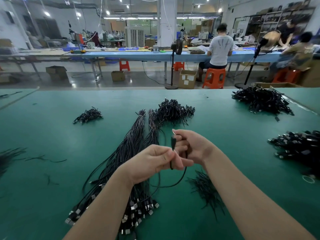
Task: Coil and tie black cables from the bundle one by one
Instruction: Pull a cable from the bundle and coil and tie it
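- Pinching a single black cable (pixel 180 179), the left hand (pixel 152 163) clamps it between thumb and fingers (pixel 184 162) above the green bench (pixel 52 135).
- The right hand (pixel 192 145) grasps the cable's plug end, fingers curled round it.
- The cable's slack loops down below both hands.
- The long bundle (pixel 131 149) lies under and beyond the left fingers.
- Loose ties (pixel 206 189) lie beneath the right wrist.

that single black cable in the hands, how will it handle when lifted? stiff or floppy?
Probably floppy: the black cable sags in a loose loop below the left hand and right hand. Likely light, since a pinch of the fingers holds it up. It may snag, as its tail runs toward the long cable bundle on the green table.
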A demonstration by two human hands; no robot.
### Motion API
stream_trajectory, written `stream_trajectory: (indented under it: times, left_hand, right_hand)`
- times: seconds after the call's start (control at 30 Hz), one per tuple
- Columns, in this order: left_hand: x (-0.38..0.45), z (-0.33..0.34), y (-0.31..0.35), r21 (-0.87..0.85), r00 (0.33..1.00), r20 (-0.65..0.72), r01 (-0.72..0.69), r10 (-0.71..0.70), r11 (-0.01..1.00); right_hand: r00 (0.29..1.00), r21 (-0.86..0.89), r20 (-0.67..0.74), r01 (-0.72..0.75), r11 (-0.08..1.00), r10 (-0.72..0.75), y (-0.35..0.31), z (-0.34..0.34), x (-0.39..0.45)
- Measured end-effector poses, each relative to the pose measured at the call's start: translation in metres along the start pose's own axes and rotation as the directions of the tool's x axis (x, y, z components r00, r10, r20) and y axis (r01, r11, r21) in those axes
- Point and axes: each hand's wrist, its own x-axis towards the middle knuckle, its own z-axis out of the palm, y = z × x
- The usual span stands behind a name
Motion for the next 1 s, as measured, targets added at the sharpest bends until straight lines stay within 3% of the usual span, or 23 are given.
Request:
stream_trajectory:
  times: [0.1, 0.17, 0.27, 0.4, 0.57, 0.67, 0.77, 0.83, 1.0]
  left_hand:
    - [-0.001, 0.008, -0.011, 0.199, 0.996, -0.011, 0.091, -0.091, 0.976]
    - [-0.001, 0.012, -0.024, 0.24, 0.995, -0.034, 0.098, -0.093, 0.966]
    - [-0.006, 0.019, -0.036, -0.022, 0.986, -0.165, 0.028, -0.031, 0.999]
    - [-0.007, 0.015, -0.047, -0.295, 0.892, -0.452, -0.136, -0.013, 0.946]
    - [0.001, 0.01, -0.053, -0.362, 0.828, -0.561, -0.244, -0.001, 0.899]
    - [0.005, 0.001, -0.059, -0.28, 0.753, -0.658, -0.223, -0.018, 0.934]
    - [0.011, -0.005, -0.058, -0.345, 0.694, -0.718, -0.286, -0.055, 0.894]
    - [0.012, -0.01, -0.054, -0.381, 0.692, -0.72, -0.325, -0.057, 0.865]
    - [0.014, -0.018, -0.043, -0.435, 0.716, -0.691, -0.302, -0.099, 0.848]
  right_hand:
    - [1.0, -0.283, 0.005, 0.007, 0.959, -0.006, -0.006, 0.016, 0.002]
    - [0.999, -0.46, -0.007, 0.04, 0.887, -0.049, -0.008, 0.027, 0.002]
    - [0.989, -0.545, -0.036, 0.099, 0.833, -0.141, -0.014, 0.038, -0.004]
    - [0.972, -0.604, -0.044, 0.159, 0.781, -0.232, -0.02, 0.047, -0.015]
    - [0.938, -0.854, 0.042, 0.212, 0.475, -0.343, -0.013, 0.066, -0.023]
    - [0.923, -0.928, 0.073, 0.202, 0.314, -0.378, -0.013, 0.071, -0.025]
    - [0.927, -0.977, 0.103, 0.161, 0.137, -0.361, -0.008, 0.071, -0.025]
    - [0.924, -0.976, 0.113, 0.171, 0.132, -0.365, -0.004, 0.07, -0.023]
    - [0.907, -0.902, 0.105, 0.259, 0.344, -0.408, 0.0, 0.058, -0.019]
